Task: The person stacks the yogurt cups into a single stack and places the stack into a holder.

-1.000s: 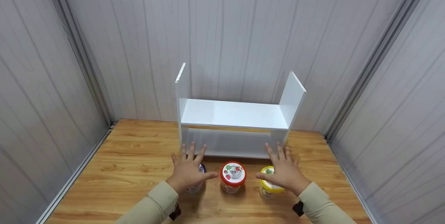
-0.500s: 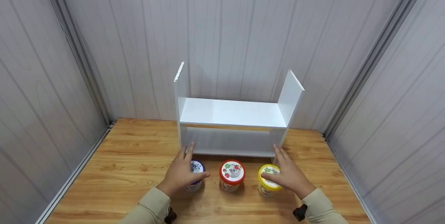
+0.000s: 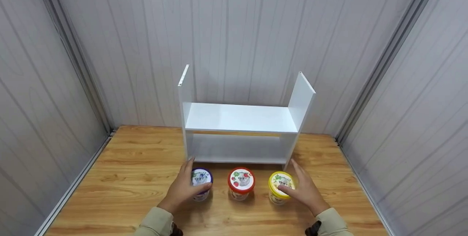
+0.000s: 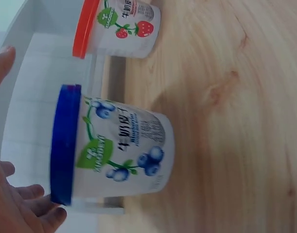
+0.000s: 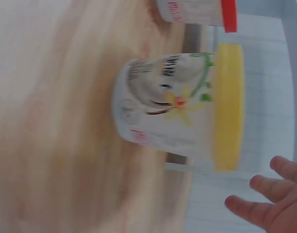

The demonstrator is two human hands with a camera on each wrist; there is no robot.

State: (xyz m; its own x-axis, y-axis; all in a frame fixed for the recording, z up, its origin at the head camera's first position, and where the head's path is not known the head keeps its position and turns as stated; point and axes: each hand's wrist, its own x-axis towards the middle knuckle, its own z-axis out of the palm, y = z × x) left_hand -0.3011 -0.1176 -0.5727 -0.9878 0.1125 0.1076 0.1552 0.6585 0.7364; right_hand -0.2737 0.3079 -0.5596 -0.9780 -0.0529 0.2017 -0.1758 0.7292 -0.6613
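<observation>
Three lidded paper tubs stand upright in a row on the wooden table. My left hand (image 3: 180, 189) is beside the left tub with the blue lid (image 3: 200, 176), its thumb overlapping the lid's near edge in the head view. Blueberries are printed on this blue-lidded tub (image 4: 124, 150) in the left wrist view, and gaps show between it and the thumb. To the right, my right hand (image 3: 307, 191) has its thumb over the yellow-lidded tub (image 3: 278, 197) and its fingers along the far right side. Between the hands stands the red-lidded tub (image 3: 240, 182), untouched.
Just behind the tubs rises a white two-tier shelf (image 3: 241, 118) with upright side panels. Pale panelled walls (image 3: 226, 38) enclose the wooden table (image 3: 120, 177) at the back and on both sides.
Both hands have drawn back from above the tubs to their outer sides, their fingers less spread. The blue lid is now more exposed. The tubs stay in their row.
</observation>
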